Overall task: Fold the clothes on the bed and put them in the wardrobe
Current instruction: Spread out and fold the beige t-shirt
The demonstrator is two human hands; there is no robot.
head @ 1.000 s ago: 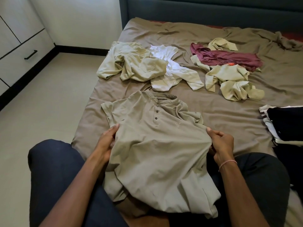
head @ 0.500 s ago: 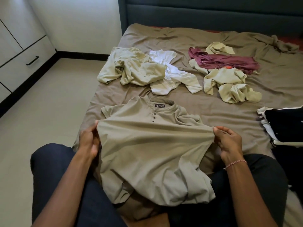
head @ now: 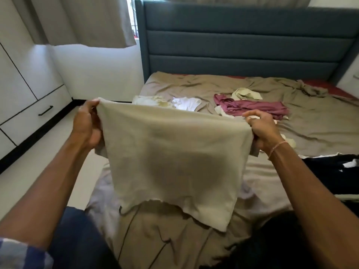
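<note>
Wardrobe (head: 29,90) stands at far left. Left hand (head: 87,126) grips the shirt (head: 174,162) at its upper left edge, fingers curled into the cloth. Shirt is held taut in the air above the bed (head: 314,125), lower edge hanging near the lap. Right hand (head: 266,131) grips the upper right edge, fingers curled. Behind, white garment (head: 186,102) and maroon garment (head: 252,108) lie on the bed. Dark clothes (head: 330,167) lie at far right.
</note>
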